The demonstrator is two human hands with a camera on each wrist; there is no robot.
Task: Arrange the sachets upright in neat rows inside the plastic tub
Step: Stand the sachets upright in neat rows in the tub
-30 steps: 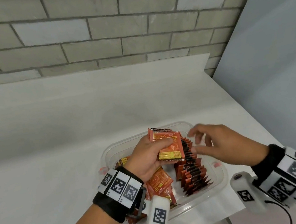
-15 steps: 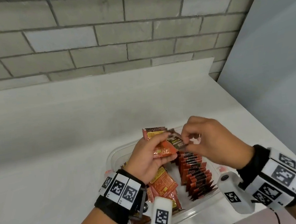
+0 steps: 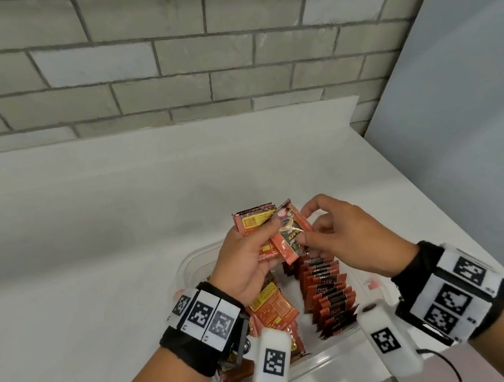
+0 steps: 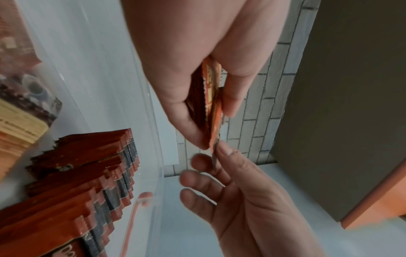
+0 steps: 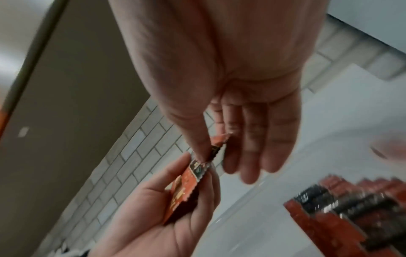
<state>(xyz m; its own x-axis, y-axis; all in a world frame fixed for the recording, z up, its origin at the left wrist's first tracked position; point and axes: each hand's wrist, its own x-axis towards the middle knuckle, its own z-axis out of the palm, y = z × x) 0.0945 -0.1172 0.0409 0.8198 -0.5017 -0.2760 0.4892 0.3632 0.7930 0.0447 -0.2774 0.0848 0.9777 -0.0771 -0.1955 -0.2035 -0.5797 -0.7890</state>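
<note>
Left hand (image 3: 247, 262): we see fingers and thumb curled round a small stack (image 3: 255, 238) of sachets, held above the tub (image 3: 189, 263).
Sachet (image 3: 293, 236): tilted, front of the stack, pinched by both hands.
Right hand (image 3: 350, 242): thumb and forefinger pinch its edge (other fingers loosely bent).
Row (image 3: 328, 296): upright in the tub, below the hands.
Loose sachets (image 3: 272, 310): lying left of it.

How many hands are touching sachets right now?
2. The left hand grips a small stack of sachets above the plastic tub; the right hand pinches one sachet from that stack.
</note>
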